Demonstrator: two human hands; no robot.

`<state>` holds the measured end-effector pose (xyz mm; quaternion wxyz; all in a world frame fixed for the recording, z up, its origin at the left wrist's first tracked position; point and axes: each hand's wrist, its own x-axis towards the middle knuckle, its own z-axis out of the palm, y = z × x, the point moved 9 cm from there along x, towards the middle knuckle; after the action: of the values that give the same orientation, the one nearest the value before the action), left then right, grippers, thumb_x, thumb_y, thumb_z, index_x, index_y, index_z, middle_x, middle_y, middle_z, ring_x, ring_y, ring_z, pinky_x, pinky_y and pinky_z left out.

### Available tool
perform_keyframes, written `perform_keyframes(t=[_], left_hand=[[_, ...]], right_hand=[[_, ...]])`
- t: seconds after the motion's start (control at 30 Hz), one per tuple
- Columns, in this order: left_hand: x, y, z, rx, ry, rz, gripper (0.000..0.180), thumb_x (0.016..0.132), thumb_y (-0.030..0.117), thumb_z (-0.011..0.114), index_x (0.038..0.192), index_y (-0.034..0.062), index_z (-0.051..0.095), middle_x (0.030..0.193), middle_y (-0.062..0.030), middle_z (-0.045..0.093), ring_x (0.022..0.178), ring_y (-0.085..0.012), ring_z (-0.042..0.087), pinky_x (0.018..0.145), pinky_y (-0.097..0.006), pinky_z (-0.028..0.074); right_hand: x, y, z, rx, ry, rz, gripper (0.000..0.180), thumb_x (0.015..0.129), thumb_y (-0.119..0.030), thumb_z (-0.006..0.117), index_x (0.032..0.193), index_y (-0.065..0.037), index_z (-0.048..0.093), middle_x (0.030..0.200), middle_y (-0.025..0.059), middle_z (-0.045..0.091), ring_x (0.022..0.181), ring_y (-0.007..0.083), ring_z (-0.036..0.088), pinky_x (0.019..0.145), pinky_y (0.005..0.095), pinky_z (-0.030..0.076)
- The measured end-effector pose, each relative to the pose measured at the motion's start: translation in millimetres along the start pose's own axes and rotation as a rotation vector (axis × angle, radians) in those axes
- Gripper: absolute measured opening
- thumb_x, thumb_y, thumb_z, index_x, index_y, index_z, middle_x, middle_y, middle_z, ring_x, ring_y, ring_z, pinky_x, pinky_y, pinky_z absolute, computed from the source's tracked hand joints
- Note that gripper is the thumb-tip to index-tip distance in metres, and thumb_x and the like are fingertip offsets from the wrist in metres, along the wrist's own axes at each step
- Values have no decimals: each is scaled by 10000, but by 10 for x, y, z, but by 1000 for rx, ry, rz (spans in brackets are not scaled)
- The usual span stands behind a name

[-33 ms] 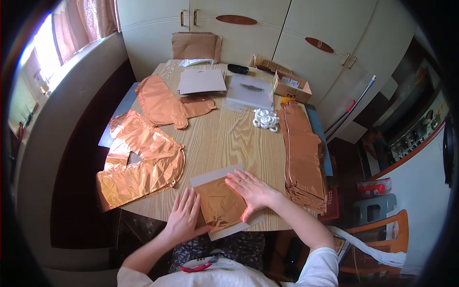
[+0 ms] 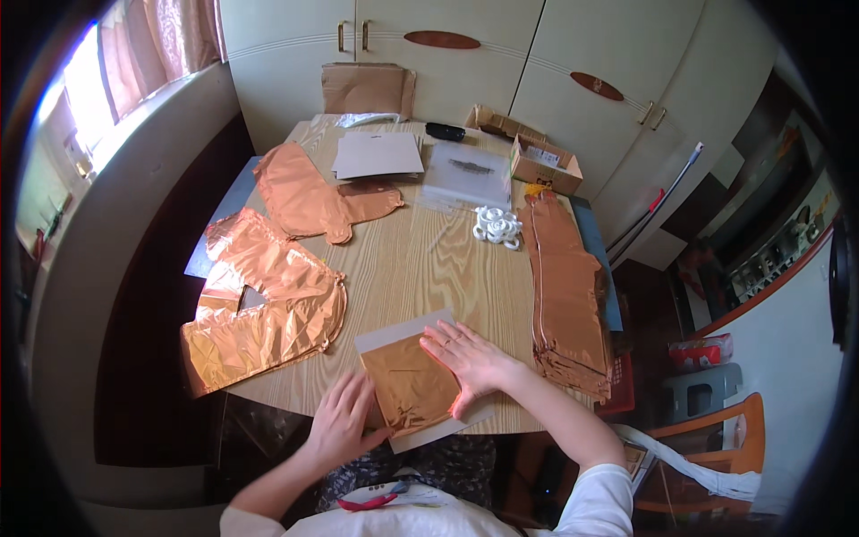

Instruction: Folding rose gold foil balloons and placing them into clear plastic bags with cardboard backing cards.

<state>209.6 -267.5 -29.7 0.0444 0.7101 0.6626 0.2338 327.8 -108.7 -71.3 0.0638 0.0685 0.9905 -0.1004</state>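
Note:
A folded rose-gold foil balloon (image 2: 413, 382) lies flat on a pale grey card (image 2: 413, 329) at the table's near edge. Its lower end is crumpled. My right hand (image 2: 467, 358) rests on the balloon's right side, open, with fingers spread flat. At the left edge of the card and foil is my left hand (image 2: 342, 414), fingers stretched out and palm down. Its thumb touches or nearly touches the lower left corner; I cannot tell which. Neither hand grips anything.
Larger foil balloons (image 2: 268, 304) spread over the table's left side, with another foil piece (image 2: 304, 192) behind. A foil stack (image 2: 564, 286) lies at right. Further back are grey cards (image 2: 378, 154), clear plastic bags (image 2: 465, 174), white rings (image 2: 497, 227) and an open cardboard box (image 2: 546, 166).
My left hand has slid slightly down and back from the foil's left edge, its fingers drawn in a little. The right hand stays almost where it was.

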Motion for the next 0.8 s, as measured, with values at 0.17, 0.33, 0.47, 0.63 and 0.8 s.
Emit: perform_keyframes(t=[0.17,0.33,0.47,0.63,0.8], left_hand=[[-982,-257,516,-728,-132,-539,274,837,195,741,1001,17,613,907,-73,656,808,-205,643,737,-344,525],[-1095,-269,1123,-1987,-40,-957,248,969,153,601,1158,-7,612,1079,-96,687,962,-204,677,852,-366,556],[-1000,-252,1014,-1851,-6,-978,287,980,136,591,1223,-17,587,1154,-122,674,1013,-224,670,891,-380,548],[-1042,-312,858,-1759,43,-883,273,977,116,591,1214,-21,600,1135,-111,675,1015,-190,658,894,-352,534],[-1086,-609,547,-1451,22,-887,243,958,74,584,1176,-28,618,1086,-95,679,955,-163,657,845,-323,534]], right_hand=[[137,-200,45,45,-40,-65,1442,463,-706,815,1550,-55,127,1607,194,151,1496,373,115,1216,513,101],[329,-475,131,61,-40,-168,1488,424,-757,790,1552,-48,126,1604,196,154,1488,399,124,1206,530,122],[378,-579,140,67,-73,-208,1515,412,-777,780,1555,-45,106,1610,191,142,1489,409,112,1208,531,119],[583,-198,-178,458,-97,-263,1162,669,-690,730,1540,-95,243,1594,173,229,1486,348,177,1202,506,175],[1043,1951,-929,635,425,243,586,962,-423,589,1443,-113,461,1478,145,467,1353,276,463,1108,399,382]])
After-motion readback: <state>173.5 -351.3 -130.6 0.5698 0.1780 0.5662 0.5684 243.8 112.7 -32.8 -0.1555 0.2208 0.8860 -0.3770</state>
